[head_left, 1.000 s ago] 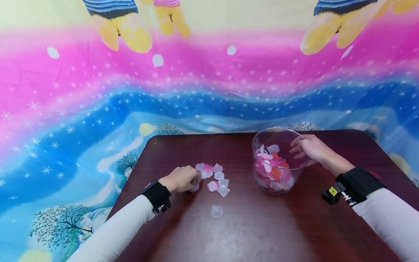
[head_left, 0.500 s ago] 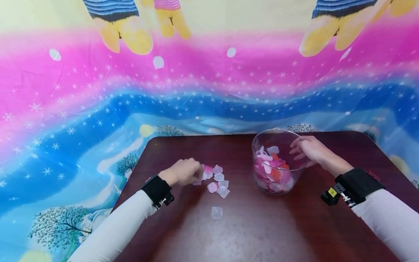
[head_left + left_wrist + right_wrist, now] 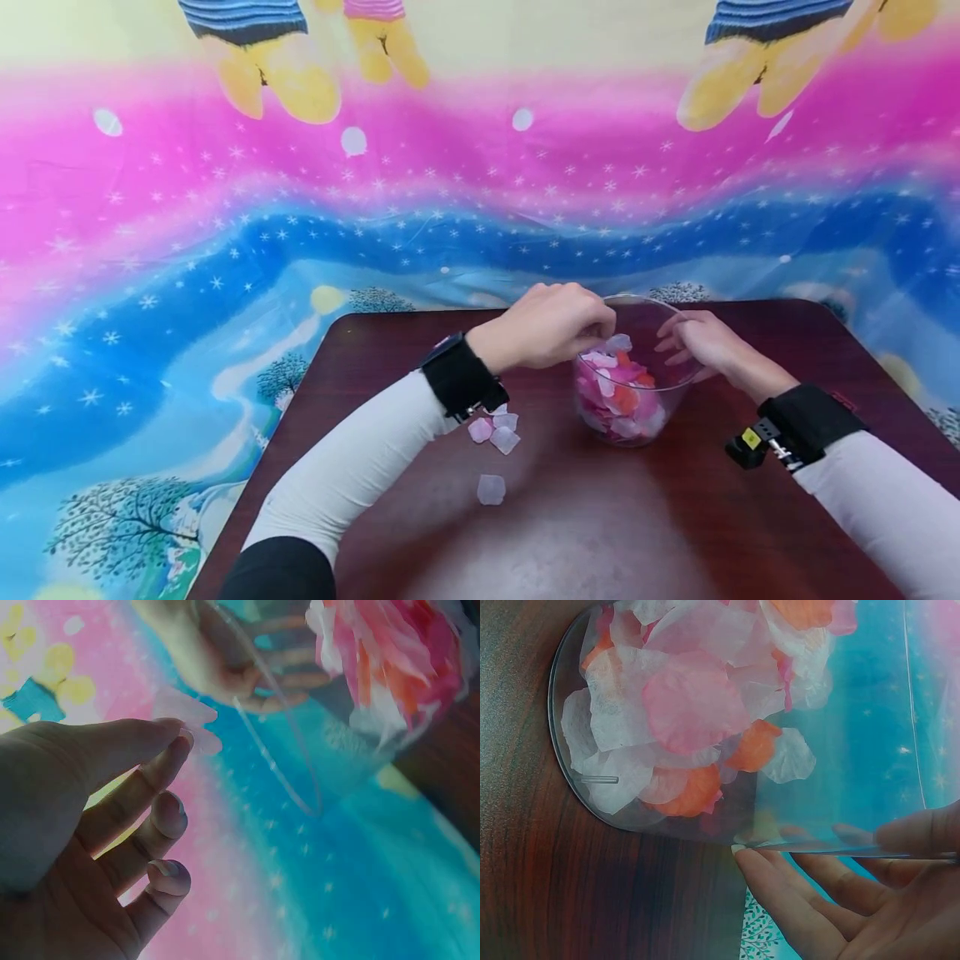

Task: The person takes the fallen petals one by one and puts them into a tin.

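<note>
Between left thumb and index finger, a pale, translucent artificial petal (image 3: 196, 742) is pinched; it shows two lobes, and I cannot tell if it is one piece or two. The left hand (image 3: 558, 325) is at the left rim of a clear round container (image 3: 678, 387). Pink, orange and white petals (image 3: 622, 396) fill the container's lower part. At its right side, the right hand (image 3: 708, 346) grips the wall, with the thumb on one face and the fingers on the other, as the right wrist view shows (image 3: 817, 900).
On the dark wooden table (image 3: 585, 533), several loose petals (image 3: 505, 440) lie left of the container, partly hidden by the left forearm. A single whitish petal (image 3: 491, 490) lies nearer the front. A printed curtain (image 3: 450, 192) hangs behind the table.
The left hand has lifted from the loose petals on the table and moved right to the container's rim with a petal. The right hand stays on the container.
</note>
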`<action>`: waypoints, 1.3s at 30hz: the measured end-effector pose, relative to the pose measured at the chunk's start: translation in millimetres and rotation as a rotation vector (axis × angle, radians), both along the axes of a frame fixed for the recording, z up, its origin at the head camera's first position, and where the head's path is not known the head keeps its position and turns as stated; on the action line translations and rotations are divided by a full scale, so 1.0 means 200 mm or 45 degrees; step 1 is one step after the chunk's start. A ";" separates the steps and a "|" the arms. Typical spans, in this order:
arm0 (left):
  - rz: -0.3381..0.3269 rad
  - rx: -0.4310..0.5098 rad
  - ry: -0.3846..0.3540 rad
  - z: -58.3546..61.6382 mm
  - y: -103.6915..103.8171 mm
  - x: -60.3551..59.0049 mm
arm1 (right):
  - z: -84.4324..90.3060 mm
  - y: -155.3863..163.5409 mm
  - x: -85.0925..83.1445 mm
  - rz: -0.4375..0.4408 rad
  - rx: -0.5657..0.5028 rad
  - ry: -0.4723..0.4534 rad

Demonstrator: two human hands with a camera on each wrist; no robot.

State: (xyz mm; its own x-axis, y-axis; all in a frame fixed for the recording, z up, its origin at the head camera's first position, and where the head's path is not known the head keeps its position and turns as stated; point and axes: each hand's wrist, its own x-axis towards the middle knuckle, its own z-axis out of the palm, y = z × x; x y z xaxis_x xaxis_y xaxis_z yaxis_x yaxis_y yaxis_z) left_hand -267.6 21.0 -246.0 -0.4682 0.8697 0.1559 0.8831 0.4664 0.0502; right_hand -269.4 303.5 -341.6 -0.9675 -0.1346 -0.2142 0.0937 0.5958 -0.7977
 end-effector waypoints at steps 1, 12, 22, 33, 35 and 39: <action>0.001 -0.012 -0.009 -0.01 0.02 -0.01 | 0.00 -0.01 0.00 0.001 -0.001 -0.001; 0.080 0.076 0.000 -0.04 -0.19 -0.06 | 0.06 -0.03 -0.03 -0.002 -0.019 0.030; 0.241 -0.192 -0.207 -0.40 -0.53 -0.04 | 0.03 0.01 -0.02 -0.012 -0.027 0.020; 0.315 -0.174 -0.265 -0.77 -0.68 0.01 | -0.02 0.01 0.00 -0.004 -0.009 0.001; 0.316 -0.144 -0.248 -0.76 -0.68 0.01 | -0.02 0.01 0.00 -0.002 -0.014 -0.003; 0.294 -0.085 -0.211 -0.65 -0.69 -0.01 | -0.01 0.00 -0.01 -0.002 -0.022 -0.008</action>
State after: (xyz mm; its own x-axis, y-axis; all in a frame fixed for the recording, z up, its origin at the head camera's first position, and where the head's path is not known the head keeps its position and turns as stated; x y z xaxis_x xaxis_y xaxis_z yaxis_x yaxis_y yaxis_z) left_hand -269.6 -116.1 -375.3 -0.6691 0.7432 0.0067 0.7358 0.6611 0.1469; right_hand -271.2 304.1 -344.4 -0.9663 -0.1372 -0.2179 0.0995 0.5815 -0.8074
